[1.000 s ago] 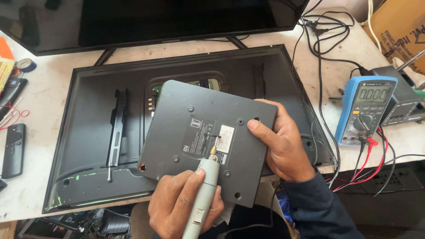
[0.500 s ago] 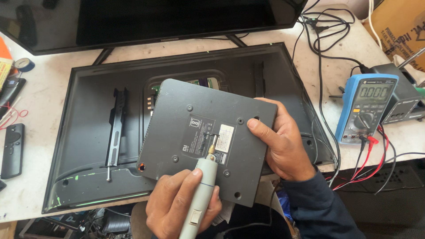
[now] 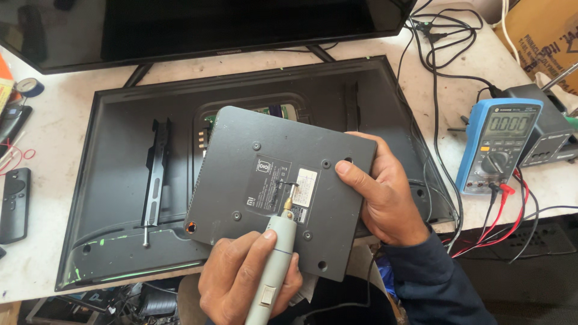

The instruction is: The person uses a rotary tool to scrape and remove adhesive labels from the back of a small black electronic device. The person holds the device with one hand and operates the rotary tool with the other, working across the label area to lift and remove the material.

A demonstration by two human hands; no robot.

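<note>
The left hand (image 3: 250,280) gripped a pen tool (image 3: 274,265); its tip had crept up onto the label (image 3: 304,186). The right hand (image 3: 385,195), at three o'clock, clutched the grey box (image 3: 265,180) above the TV back (image 3: 114,180).

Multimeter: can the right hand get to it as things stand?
Probably not right away: the right hand is gripping the grey cover panel's edge. The multimeter stands just beyond it, nothing between.
</note>
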